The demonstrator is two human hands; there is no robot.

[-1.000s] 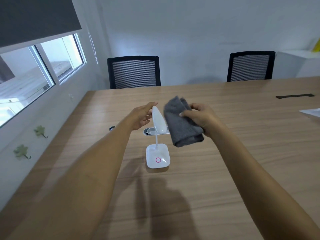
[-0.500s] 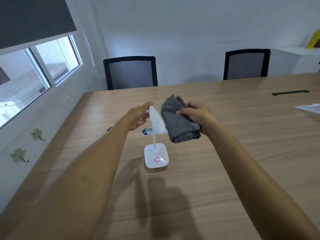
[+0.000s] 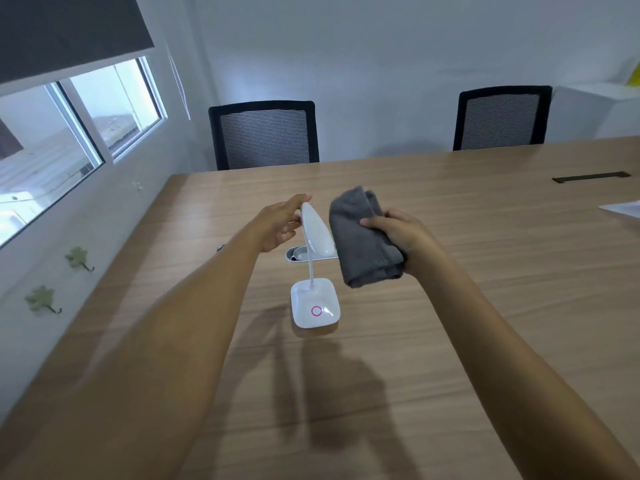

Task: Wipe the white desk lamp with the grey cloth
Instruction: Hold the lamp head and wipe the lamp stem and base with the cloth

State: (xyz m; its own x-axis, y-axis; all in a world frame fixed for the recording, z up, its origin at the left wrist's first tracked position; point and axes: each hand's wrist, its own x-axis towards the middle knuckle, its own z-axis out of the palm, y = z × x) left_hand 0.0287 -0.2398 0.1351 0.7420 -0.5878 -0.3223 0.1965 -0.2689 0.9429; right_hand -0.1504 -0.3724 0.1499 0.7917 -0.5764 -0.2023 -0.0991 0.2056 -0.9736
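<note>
The white desk lamp [image 3: 316, 233] stands on the wooden table [image 3: 450, 306], its square base carrying a pink ring and a thin neck rising to an elongated head tipped upright. My left hand [image 3: 278, 225] holds the left side of the lamp head, fingers along its back edge. My right hand [image 3: 401, 239] grips the folded grey cloth [image 3: 363, 239], which hangs right beside the lamp head's right face, touching or almost touching it.
A metal cable grommet [image 3: 298, 253] sits in the table just behind the lamp. Two black mesh chairs [image 3: 265, 135] [image 3: 502, 117] stand at the far edge. A dark slot [image 3: 590, 176] and white paper [image 3: 623, 207] lie far right. Wall and window run along the left.
The two hands, the lamp head and the cloth keep almost the same pose; the cloth has shifted slightly along the lamp head. The camera view has drifted a little.
</note>
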